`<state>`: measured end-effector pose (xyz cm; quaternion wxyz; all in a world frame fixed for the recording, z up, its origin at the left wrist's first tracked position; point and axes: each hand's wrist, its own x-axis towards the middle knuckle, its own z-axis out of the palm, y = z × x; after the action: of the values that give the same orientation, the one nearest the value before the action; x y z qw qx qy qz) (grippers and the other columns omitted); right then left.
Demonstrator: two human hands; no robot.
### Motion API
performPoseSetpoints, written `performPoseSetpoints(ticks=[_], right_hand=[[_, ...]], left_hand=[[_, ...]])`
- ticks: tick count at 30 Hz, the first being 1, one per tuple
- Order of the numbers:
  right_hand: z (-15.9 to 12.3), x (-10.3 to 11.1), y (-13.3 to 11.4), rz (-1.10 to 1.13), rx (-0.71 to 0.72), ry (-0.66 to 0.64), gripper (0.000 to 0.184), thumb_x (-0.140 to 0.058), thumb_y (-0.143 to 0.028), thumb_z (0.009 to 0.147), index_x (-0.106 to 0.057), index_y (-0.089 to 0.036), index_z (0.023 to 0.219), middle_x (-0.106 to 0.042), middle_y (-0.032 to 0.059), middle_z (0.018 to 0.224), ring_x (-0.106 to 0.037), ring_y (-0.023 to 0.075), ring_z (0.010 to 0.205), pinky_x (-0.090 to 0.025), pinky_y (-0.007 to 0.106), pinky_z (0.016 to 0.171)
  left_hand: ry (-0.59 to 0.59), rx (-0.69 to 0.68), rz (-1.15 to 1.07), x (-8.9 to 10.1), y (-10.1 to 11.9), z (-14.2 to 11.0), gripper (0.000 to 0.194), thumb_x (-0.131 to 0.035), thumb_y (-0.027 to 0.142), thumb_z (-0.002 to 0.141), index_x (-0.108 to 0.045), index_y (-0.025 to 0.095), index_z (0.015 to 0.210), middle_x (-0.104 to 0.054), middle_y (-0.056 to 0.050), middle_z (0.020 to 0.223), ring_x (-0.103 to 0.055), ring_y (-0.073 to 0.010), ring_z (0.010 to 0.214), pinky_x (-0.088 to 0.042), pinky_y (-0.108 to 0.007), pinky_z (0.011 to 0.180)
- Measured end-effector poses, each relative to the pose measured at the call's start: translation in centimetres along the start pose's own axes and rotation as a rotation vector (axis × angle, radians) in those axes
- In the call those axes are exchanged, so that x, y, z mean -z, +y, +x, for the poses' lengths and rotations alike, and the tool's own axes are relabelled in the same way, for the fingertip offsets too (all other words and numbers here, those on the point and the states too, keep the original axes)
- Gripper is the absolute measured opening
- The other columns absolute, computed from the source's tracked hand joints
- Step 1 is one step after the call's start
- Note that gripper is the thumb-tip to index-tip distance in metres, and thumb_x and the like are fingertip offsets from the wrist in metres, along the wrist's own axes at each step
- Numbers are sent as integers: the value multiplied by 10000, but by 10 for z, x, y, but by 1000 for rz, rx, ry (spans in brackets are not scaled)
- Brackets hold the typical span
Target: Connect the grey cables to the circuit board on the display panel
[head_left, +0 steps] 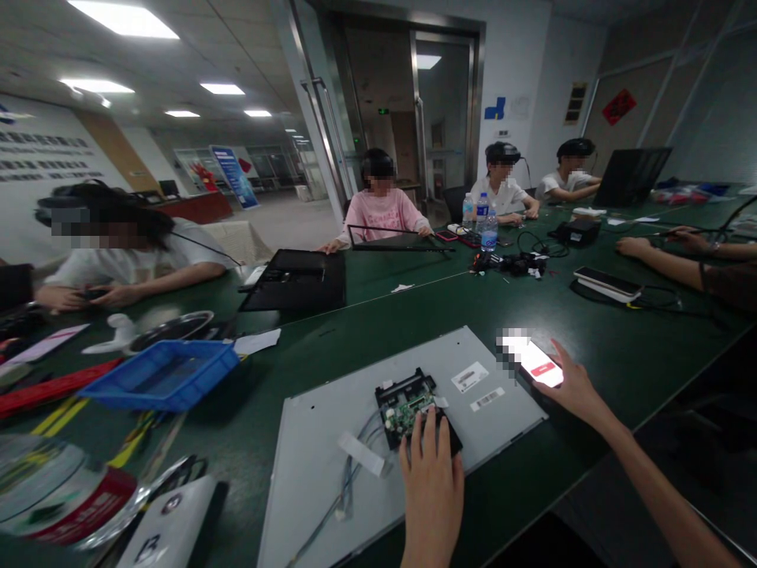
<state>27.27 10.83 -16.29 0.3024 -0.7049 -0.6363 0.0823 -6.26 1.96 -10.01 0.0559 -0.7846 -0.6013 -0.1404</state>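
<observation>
My left hand [434, 465] lies with its fingers stretched out on the near edge of a green circuit board [408, 412] in a black frame. That board rests on a flat grey metal panel [319, 442] with two barcode labels. Grey cables [343, 493] run from beside the board toward the panel's near edge, with a strip of white tape across them. At the panel's right corner, my right hand [573, 386] grips a phone [541, 364] with a lit screen. Part of that screen is blurred out.
A blue tray [171, 375] stands at left, behind a large plastic bottle [59, 489] and a white device [171, 525]. Across the green table, a person holds a thin black frame [402, 241] beside a black panel [299, 280]. Water bottles [488, 233] and cables stand farther back. Other people sit around.
</observation>
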Motion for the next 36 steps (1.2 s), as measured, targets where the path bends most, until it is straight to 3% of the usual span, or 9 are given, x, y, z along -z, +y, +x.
performPoseSetpoints(ticks=[5,12,31,36], right_hand=[[-3,1,-4,14,-16,5,944,-564,-525,711,-110,-158,1453,-537,194,1244,-530,374,1093,-374,527,898],[-11,12,-10,83,83,-7,976,-627,-505,691,-124,-166,1455,-311,179,1451,-380,358,1267,-349,510,998],[-8,6,-17,232,52,9,1011,-666,-445,675,-63,-223,1456,-340,150,1439,-368,321,1291,-299,504,1048],[-11,9,-17,219,78,13,972,-645,-462,699,-73,-242,1455,-259,121,1486,-342,311,1309,-296,498,1058]], left_hand=[[9,2,-7,2,0,1,506,-398,162,859,-395,216,1362,-336,-38,1460,-304,-267,1328,-321,-493,1051],[24,-11,35,-2,-2,-1,527,-392,130,852,-380,223,1371,-326,-41,1465,-314,-269,1323,-337,-500,1036],[47,-6,29,1,-1,-1,502,-409,138,839,-433,208,1336,-371,-48,1439,-335,-270,1307,-355,-479,1023],[54,-5,34,0,-2,-1,489,-409,146,848,-437,213,1332,-361,-49,1444,-320,-271,1317,-353,-481,1024]])
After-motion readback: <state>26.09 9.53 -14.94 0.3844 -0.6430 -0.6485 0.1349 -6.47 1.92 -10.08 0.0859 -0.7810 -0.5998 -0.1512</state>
